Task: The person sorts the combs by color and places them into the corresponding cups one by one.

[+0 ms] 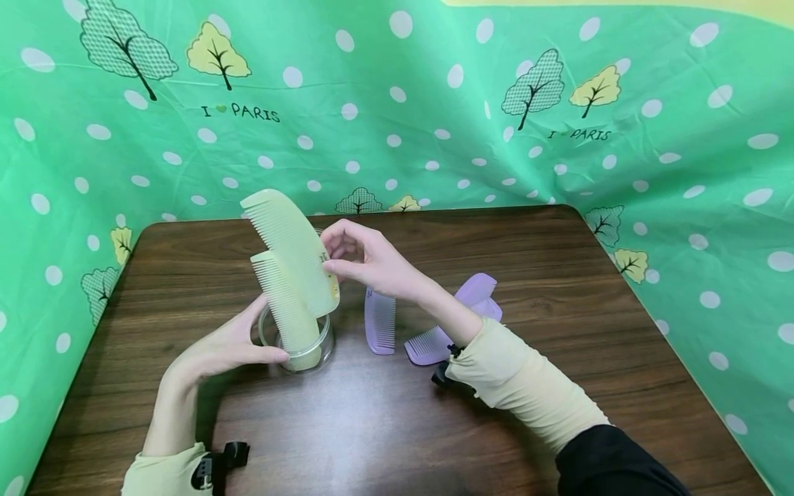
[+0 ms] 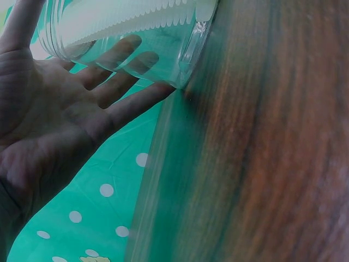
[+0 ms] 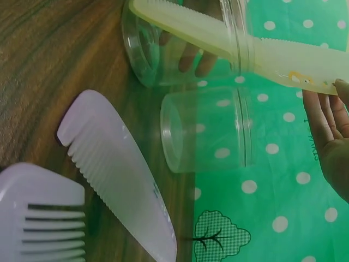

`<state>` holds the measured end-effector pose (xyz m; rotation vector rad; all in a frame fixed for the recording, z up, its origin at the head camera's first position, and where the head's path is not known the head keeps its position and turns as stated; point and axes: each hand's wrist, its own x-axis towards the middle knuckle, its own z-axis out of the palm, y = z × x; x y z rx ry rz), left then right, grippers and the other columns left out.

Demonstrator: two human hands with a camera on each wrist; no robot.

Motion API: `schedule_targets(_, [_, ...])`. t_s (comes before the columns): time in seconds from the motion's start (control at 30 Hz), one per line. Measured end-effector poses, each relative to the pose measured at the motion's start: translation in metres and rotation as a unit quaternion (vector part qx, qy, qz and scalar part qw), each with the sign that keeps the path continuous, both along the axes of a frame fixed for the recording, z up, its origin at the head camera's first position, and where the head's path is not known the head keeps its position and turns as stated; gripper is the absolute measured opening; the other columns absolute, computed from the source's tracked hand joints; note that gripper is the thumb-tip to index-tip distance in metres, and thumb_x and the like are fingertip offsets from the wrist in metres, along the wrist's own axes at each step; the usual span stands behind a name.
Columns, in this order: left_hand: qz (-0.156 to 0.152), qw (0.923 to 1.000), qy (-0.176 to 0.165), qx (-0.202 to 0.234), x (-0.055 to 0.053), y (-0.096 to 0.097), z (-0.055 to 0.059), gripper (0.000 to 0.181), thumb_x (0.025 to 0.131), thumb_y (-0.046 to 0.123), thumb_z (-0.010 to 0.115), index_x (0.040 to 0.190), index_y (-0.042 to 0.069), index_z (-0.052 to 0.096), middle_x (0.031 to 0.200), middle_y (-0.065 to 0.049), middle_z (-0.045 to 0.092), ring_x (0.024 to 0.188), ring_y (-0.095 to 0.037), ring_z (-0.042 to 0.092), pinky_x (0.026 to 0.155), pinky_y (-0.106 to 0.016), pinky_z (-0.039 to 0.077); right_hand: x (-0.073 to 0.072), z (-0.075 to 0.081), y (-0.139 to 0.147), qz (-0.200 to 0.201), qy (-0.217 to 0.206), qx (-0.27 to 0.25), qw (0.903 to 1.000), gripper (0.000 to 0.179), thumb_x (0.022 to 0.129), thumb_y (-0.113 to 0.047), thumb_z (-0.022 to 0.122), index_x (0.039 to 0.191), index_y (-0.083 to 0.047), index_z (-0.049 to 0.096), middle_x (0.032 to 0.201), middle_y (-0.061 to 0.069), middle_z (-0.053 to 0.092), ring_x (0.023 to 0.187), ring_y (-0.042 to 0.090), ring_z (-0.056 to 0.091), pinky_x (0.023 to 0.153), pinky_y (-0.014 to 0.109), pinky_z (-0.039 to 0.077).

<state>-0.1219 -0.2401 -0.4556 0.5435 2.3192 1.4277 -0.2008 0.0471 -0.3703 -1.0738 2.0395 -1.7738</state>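
My left hand (image 1: 223, 348) holds a clear jar (image 1: 327, 344) on the table, thumb on the near side and fingers round the far side. Inside the jar stands a pale yellow-green comb (image 1: 288, 310), its upper half above the rim. My right hand (image 1: 378, 262) pinches a second yellow-green comb (image 1: 288, 231) by its printed back edge. That comb is tilted above the jar and overlaps the first one in the head view. In the right wrist view, the jar (image 3: 143, 54) shows the lower comb (image 3: 185, 30) inside.
Another clear jar (image 3: 207, 131) stands beyond the held one, mostly hidden by my right hand in the head view. Purple combs lie to the right: one comb (image 1: 380, 324) alone, others (image 1: 428, 348) overlapping under my right forearm. A green dotted cloth (image 1: 397, 138) hangs behind the table.
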Motion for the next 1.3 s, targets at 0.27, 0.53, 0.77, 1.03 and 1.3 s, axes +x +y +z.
schedule_targets(0.27, [0.002,1.0,-0.002,-0.005,-0.001,0.0,0.001,0.093,0.085,0.024,0.083,0.158,0.035,0.027,0.162,-0.001,0.033,0.138,-0.001,0.032,0.108,-0.012,0.031,0.004,-0.002,-0.008,0.008,-0.005,0.0,1.0,0.027,0.094,0.004,0.069,0.118,0.001,0.06,0.105,0.014,0.064,0.09,0.019,0.065,0.069,0.043,0.061])
schedule_targets(0.53, [-0.001,0.9999,-0.005,-0.009,-0.002,0.0,0.003,0.096,0.085,0.024,0.082,0.159,0.035,0.023,0.163,-0.003,0.03,0.137,-0.01,0.035,0.109,-0.02,0.035,0.007,-0.008,-0.015,0.014,-0.01,0.003,0.9998,0.026,0.093,0.004,0.07,0.116,0.0,0.06,0.103,0.014,0.065,0.088,0.013,0.065,0.071,0.049,0.062])
schedule_targets(0.77, [0.001,1.0,0.0,-0.006,-0.001,0.001,0.003,0.096,0.085,0.024,0.082,0.158,0.04,0.023,0.165,0.003,0.026,0.14,0.001,0.029,0.107,-0.011,0.031,0.011,-0.016,-0.018,0.012,-0.001,0.034,0.9994,0.024,0.094,0.0,0.071,0.115,-0.004,0.061,0.105,0.011,0.065,0.091,0.009,0.064,0.078,0.047,0.062])
schedule_targets(1.03, [-0.001,0.9999,0.009,0.01,0.002,0.001,-0.002,0.104,0.084,0.021,0.083,0.161,0.043,0.016,0.168,0.007,0.022,0.144,0.005,0.024,0.108,-0.011,0.03,0.014,-0.025,-0.021,0.018,-0.003,0.063,0.9979,0.023,0.095,-0.001,0.07,0.116,-0.004,0.061,0.106,0.011,0.066,0.093,0.008,0.064,0.083,0.03,0.062])
schedule_targets(1.3, [-0.007,0.9997,0.016,0.016,0.002,0.004,-0.001,0.105,0.084,0.018,0.082,0.162,0.042,0.016,0.169,0.009,0.021,0.145,0.006,0.023,0.108,-0.011,0.029,0.016,-0.028,-0.02,0.014,0.003,0.086,0.9962,0.024,0.094,-0.004,0.072,0.116,-0.007,0.063,0.103,0.009,0.069,0.092,0.007,0.065,0.082,0.026,0.06])
